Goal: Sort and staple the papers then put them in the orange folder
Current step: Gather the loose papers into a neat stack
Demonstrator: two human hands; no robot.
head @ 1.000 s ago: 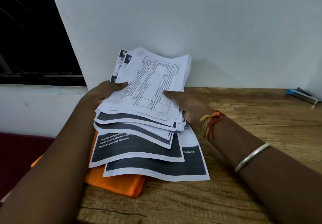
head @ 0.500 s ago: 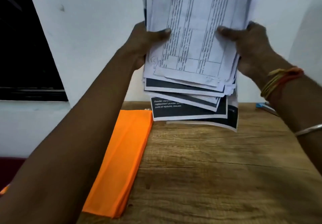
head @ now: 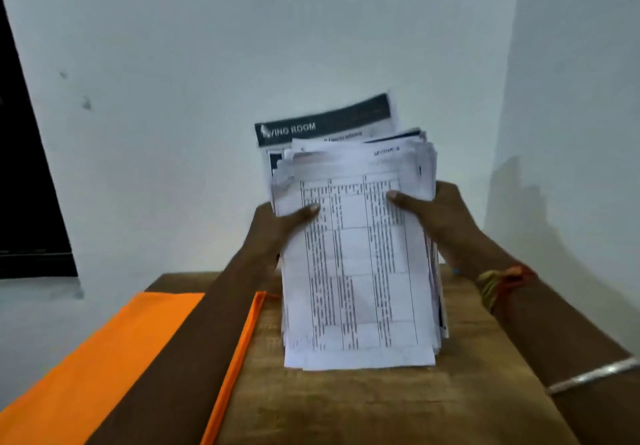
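Head view: the stack of papers (head: 356,271) stands on end on the wooden table (head: 381,410), about midway across it and toward its back edge, which runs close along the pale wall (head: 242,46). The stack's long axis is upright, with the printed grid face turned toward the wearer. Its bottom short edge seems to rest on the wood, though blur makes the contact unsure. The top edges are ragged, and one dark-headed sheet pokes above the others.

The left hand (head: 277,226) grips the stack's left long edge, thumb across the front and fingers hidden behind. The right hand (head: 436,216) grips the right long edge the same way. The right wrist wears a thread band (head: 498,282) and, lower down the forearm, a silver bangle (head: 588,375).

The orange folder (head: 104,358) lies flat on the table's left part, under the left forearm, and runs out past the table's left side. A strip of bare wood separates its right edge from the stack. Bare wood also shows between the stack and the table's near side.
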